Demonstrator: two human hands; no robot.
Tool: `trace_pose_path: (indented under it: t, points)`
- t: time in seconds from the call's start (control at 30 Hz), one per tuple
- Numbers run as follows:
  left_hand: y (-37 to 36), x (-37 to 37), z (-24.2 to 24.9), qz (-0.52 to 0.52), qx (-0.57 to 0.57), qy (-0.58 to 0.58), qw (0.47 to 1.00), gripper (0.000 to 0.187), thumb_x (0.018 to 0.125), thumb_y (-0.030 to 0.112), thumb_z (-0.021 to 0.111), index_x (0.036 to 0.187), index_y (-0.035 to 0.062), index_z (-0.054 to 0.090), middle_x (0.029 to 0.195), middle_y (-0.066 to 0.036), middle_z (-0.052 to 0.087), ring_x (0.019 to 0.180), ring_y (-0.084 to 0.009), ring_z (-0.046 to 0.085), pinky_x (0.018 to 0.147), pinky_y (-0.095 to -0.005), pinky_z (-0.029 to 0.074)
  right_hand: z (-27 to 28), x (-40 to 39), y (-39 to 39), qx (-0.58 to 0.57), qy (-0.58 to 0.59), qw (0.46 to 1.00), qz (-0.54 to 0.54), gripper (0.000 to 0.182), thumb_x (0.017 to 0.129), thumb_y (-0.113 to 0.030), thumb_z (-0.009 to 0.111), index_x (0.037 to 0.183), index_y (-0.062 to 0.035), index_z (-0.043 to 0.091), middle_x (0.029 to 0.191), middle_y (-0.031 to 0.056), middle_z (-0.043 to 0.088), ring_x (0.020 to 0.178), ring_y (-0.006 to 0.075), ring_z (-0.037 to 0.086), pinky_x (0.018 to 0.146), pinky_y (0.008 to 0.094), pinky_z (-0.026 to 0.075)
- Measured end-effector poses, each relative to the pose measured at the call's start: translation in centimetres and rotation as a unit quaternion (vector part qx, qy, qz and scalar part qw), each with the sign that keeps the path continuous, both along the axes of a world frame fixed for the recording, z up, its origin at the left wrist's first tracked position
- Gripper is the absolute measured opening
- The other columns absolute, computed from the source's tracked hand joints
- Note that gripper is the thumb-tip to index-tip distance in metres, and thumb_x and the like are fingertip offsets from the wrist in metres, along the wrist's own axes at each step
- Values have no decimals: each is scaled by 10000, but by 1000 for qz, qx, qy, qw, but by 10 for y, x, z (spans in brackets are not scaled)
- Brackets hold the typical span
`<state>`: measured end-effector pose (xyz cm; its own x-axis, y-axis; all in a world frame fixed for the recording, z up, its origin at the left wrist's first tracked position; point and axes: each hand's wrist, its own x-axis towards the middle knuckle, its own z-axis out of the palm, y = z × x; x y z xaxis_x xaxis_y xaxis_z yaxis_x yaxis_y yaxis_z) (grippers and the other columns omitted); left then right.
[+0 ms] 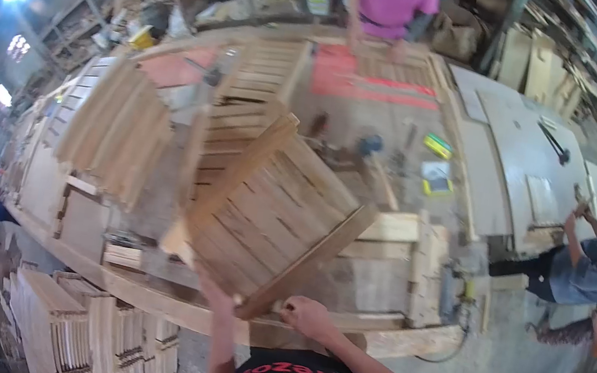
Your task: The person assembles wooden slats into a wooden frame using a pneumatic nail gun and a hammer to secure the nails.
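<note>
A slatted wooden panel [275,214] with thicker side rails lies slantwise in front of me, partly over another slatted frame [233,130]. My left hand [218,300] is at the panel's near left edge and appears closed on it; its fingers are partly hidden and blurred. Just right of the panel's near corner is my right hand [306,315], its fingers curled together. Whatever it may hold is too small to make out. Beyond the panel, a hammer [382,168] lies on the workbench [378,326].
Stacked wooden slats [118,129] lie to the left. Yellow-edged packets [437,165] and wood blocks [393,228] are at right. A person in pink [391,3] stands across the bench; another person [591,265] works at right. Slatted frames [62,321] stand below left.
</note>
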<state>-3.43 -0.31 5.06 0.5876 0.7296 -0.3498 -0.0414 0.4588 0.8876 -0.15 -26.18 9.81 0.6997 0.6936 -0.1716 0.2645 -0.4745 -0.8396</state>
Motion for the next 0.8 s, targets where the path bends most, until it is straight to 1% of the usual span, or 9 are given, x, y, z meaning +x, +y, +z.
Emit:
trace_pose_path:
  t: [0.03,0.1,0.23,0.33,0.47,0.57,0.67,0.77,0.8]
  points:
    - [-4,-9,5,-13,76,25,997,904,905,610,535,1508,10,230,1525,-172,302,1364,-313,345,1126,-446,298,0,-5,-31,16,-53,998,-9,363,826,-310,658,1044,-32,573,1016,146,646,968,371,620,804,458,510]
    - [-38,14,69,25,-7,98,995,898,883,632,555,1442,-36,339,1432,-185,416,1283,-280,439,1072,-422,362,11,-8,-75,57,-156,986,-25,324,825,-281,646,1062,-69,581,1085,118,629,1059,350,590,856,446,497]
    - [-53,21,-13,-92,166,286,939,803,873,660,545,1169,-84,603,1117,-167,640,1056,-243,596,942,-387,463,-23,11,-144,-23,-221,968,-116,370,852,-334,647,1120,-87,590,1132,131,583,1088,352,541,918,463,450]
    - [-90,53,-25,-246,282,451,810,762,872,643,552,896,-107,681,894,-169,703,949,-286,661,878,-396,498,-89,-9,-180,-30,-125,984,-126,367,843,-318,655,1114,-85,579,1085,141,581,1042,349,544,882,474,445]
    - [-110,45,-126,-323,516,418,675,581,867,517,612,1009,-43,672,948,-295,673,1037,-427,630,878,-464,500,-119,-35,-208,-82,-152,965,-196,255,845,-281,645,982,-74,589,972,137,575,992,360,532,870,484,432]
    - [-125,33,-54,-515,445,469,562,520,869,433,629,1175,14,611,1084,-301,640,1082,-431,601,894,-475,496,-140,-37,-213,-66,-178,959,-212,221,842,-260,639,953,-74,592,960,135,577,989,362,531,873,485,430]
    - [-108,-1,-22,-401,418,443,684,544,861,381,631,1251,11,550,1176,-299,600,1111,-411,588,914,-475,486,-146,-40,-206,-100,-188,950,-228,188,823,-219,629,943,-78,594,968,136,571,993,363,529,872,492,428]
    - [-83,-29,-59,-342,523,432,651,528,848,335,633,1238,-14,560,1157,-283,609,1054,-415,606,889,-467,493,-145,-33,-199,-133,-217,937,-239,167,803,-197,623,913,-77,588,962,134,563,977,360,528,849,493,427]
    - [-80,-33,-84,-361,503,355,700,524,843,303,637,1249,-17,555,1138,-282,612,1036,-416,610,876,-465,499,-144,-36,-198,-150,-223,933,-239,159,796,-189,623,903,-77,585,958,133,560,969,359,527,841,491,427]
